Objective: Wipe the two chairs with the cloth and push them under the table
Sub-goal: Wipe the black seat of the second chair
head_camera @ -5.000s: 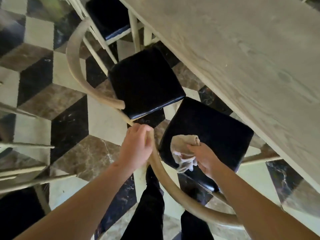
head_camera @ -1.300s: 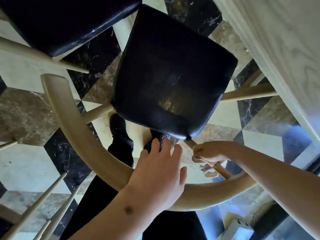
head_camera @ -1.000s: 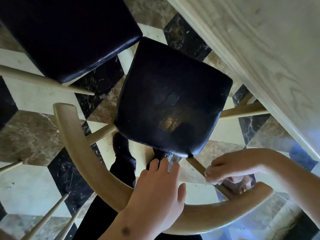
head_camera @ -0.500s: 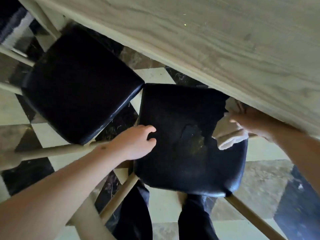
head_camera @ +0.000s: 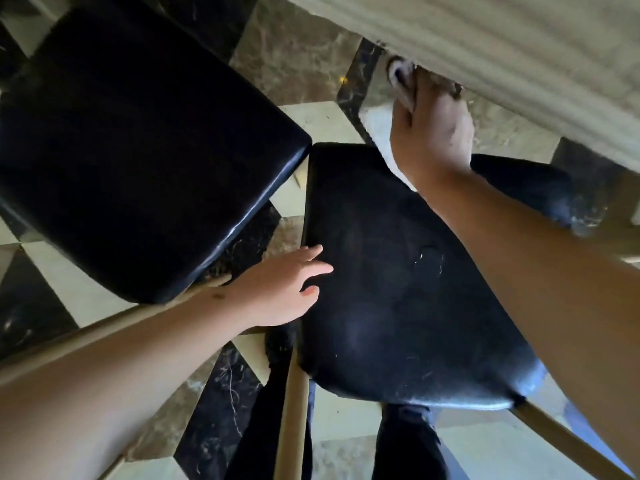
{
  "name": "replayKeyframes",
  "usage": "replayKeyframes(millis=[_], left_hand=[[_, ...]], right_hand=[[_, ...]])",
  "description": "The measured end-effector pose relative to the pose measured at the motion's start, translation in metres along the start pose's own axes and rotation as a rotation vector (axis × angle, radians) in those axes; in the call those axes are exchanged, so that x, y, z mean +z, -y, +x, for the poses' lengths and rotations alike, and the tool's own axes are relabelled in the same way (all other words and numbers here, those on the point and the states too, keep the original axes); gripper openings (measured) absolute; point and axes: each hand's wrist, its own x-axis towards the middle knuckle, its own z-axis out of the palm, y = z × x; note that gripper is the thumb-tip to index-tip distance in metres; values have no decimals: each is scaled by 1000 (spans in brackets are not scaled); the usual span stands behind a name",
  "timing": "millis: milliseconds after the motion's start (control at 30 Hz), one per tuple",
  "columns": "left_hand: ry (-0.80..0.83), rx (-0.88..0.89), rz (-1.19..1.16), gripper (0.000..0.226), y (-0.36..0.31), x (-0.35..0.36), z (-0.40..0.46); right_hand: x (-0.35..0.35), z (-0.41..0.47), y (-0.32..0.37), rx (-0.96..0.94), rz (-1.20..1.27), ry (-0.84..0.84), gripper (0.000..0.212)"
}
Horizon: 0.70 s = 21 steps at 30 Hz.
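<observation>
Two chairs with black padded seats stand side by side below me. The near chair's seat (head_camera: 408, 289) fills the middle of the view; the second chair's seat (head_camera: 138, 150) lies to the upper left. My left hand (head_camera: 284, 289) rests flat, fingers spread, on the near seat's left edge. My right hand (head_camera: 433, 129) is closed on a pale cloth (head_camera: 381, 133) at the seat's far edge, just under the rim of the light wooden table (head_camera: 519, 46). Most of the cloth is hidden by the hand.
The floor (head_camera: 294, 57) is marble in black, brown and cream diamonds. Pale wooden chair legs and rails (head_camera: 294, 410) run below the near seat. My dark trouser legs (head_camera: 408, 445) stand behind the near chair.
My right hand with the cloth has moved from the seat's right side to its far edge under the table rim. My left hand stays on the seat's left edge. The view has shifted closer.
</observation>
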Motion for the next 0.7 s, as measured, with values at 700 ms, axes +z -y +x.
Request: replayKeyframes(millis=[700], left_hand=[[-618, -134, -405, 57, -8, -30, 17]], right_hand=[[32, -212, -30, -585, -183, 680, 89]])
